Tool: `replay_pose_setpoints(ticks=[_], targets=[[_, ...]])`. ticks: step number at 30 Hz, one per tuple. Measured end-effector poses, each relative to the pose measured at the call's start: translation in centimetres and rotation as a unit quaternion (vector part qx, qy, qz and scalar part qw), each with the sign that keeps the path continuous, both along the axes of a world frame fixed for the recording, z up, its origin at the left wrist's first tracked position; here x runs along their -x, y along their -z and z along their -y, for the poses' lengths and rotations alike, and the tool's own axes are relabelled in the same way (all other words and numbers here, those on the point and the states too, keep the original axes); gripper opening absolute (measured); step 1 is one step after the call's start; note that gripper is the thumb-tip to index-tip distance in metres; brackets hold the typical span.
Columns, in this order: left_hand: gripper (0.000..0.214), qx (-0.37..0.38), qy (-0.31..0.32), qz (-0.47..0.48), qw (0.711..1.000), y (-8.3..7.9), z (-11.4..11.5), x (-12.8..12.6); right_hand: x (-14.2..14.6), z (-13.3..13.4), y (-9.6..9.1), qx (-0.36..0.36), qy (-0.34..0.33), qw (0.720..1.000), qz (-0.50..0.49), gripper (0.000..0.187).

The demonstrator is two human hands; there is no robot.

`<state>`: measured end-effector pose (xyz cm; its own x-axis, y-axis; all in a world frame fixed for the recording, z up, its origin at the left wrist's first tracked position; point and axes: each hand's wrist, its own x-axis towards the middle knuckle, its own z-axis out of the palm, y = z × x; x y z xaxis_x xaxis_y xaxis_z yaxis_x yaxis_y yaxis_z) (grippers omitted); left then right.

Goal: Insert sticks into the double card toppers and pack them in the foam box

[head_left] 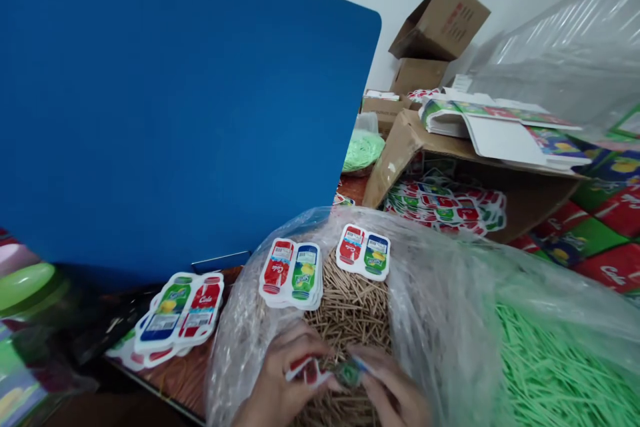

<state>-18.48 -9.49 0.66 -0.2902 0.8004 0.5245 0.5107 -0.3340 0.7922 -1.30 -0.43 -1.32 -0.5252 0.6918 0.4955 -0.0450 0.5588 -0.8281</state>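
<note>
Low in the view, my left hand point(280, 377) pinches the red-and-white part of a printed can-shaped card point(311, 373). My right hand point(393, 387) is closed on a green and blue printed part close beside it; blur hides whether both parts belong to one card. Both hands are over a clear plastic bag point(233, 347) full of thin brown sticks point(353, 310). Just beyond my left hand, a small stack of red and blue-green can-shaped cards point(291, 273) lies on the bag. Another such card point(363, 252) rests on the sticks farther right.
Left of the bag lies a pile of similar cards point(180, 310). A tall blue panel point(190, 113) stands behind. At right are a bag of green strips point(565, 360), an open carton point(400, 153) holding many cards, and stacked printed boxes point(610, 240).
</note>
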Motion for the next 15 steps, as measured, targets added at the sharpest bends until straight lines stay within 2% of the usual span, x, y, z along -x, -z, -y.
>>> replay_pose_setpoints(ticks=[3,9,13,15], targets=[[0.029,0.040,-0.050,0.045,0.997,0.1,0.2,1.5,1.8,-0.2,0.2,0.087,0.030,0.995,-0.022,0.017],[0.048,0.145,-0.102,0.194,0.965,1.3,1.3,3.4,3.9,-0.2,2.4,0.254,0.010,0.965,-0.072,0.018],[0.022,0.167,-0.084,0.222,0.957,1.2,1.2,3.8,4.4,-0.2,3.2,0.313,0.012,0.947,-0.072,0.021],[0.021,0.159,-0.073,0.258,0.950,0.9,1.0,4.0,4.8,-0.3,2.7,0.337,-0.004,0.939,-0.066,0.025]])
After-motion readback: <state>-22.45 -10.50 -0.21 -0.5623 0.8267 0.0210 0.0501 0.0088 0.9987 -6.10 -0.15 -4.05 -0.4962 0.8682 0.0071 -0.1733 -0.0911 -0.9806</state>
